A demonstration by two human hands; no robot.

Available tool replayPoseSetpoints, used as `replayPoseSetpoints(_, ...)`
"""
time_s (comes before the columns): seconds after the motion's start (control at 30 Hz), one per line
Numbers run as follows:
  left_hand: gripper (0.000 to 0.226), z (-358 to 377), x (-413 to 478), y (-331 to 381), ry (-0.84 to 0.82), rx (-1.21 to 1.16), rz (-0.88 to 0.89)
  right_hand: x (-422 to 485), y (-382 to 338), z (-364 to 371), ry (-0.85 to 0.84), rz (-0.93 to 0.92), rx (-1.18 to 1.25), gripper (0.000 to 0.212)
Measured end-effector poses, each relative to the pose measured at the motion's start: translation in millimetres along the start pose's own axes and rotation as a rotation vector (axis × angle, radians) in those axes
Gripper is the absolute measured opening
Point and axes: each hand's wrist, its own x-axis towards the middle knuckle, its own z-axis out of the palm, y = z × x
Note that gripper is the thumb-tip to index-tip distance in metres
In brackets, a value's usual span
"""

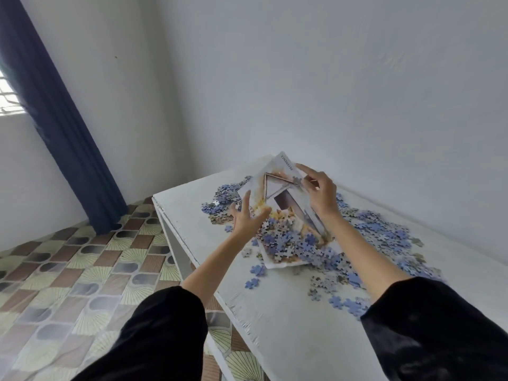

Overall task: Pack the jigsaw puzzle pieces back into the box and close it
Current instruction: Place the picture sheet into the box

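Left hand point(248, 215): released, fingers spread, beside sheet point(284, 199)
Right hand point(320, 192): apparently pinching sheet's top
Pieces point(291, 240): heaped on sheet, below both hands

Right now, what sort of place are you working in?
Probably a plain room in a home: a white table set against bare white walls, a dark blue curtain beside a grilled window, and a patterned floor. Loose puzzle pieces lie on the table.
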Motion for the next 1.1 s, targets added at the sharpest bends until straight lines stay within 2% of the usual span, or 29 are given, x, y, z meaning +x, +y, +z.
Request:
replayPoseSetpoints(0.17,0.082,6.7,20.4,15.2,-0.054,-0.097,0.001,7.7,-5.6,-17.8,-0.014,-0.135,-0.026,0.037)
replayPoseSetpoints(0.27,0.084,11.7,28.2,17.5,-0.048,-0.147,0.114,12.9,-8.5,-26.9,0.071,-0.197,-0.052,0.030)
replayPoseSetpoints(0.4,0.080,11.8,34.0,26.6,0.068,-0.150,0.320,16.6,-5.9,-38.8,0.136,-0.254,-0.124,0.029)
replayPoseSetpoints(0.47,0.083,12.1,32.0,39.2,0.105,-0.086,0.435,14.2,-2.5,-41.8,0.083,-0.238,-0.169,0.026)
replayPoseSetpoints(0.57,0.081,18.4,35.2,49.3,0.107,0.010,0.555,4.4,4.9,-39.9,-0.025,-0.162,-0.242,0.037)
replayPoseSetpoints(0.7,0.067,29.0,35.9,45.4,0.095,0.107,0.575,-9.2,29.9,-35.1,-0.046,-0.072,-0.374,0.045)
replayPoseSetpoints(0.83,0.065,35.5,34.9,31.6,0.020,0.134,0.587,-17.2,51.4,-39.4,-0.062,0.055,-0.426,0.057)
replayPoseSetpoints(0.93,0.071,41.3,32.3,33.7,-0.007,0.096,0.622,-20.1,49.1,-45.5,-0.027,0.070,-0.450,0.062)
replayPoseSetpoints(1.0,0.073,46.6,31.7,43.7,0.030,0.053,0.661,-21.0,38.8,-50.5,0.027,0.018,-0.424,0.061)
replayPoseSetpoints(1.1,0.074,56.6,34.4,62.4,0.087,0.013,0.835,-20.7,23.0,-62.2,0.158,-0.077,-0.384,0.061)
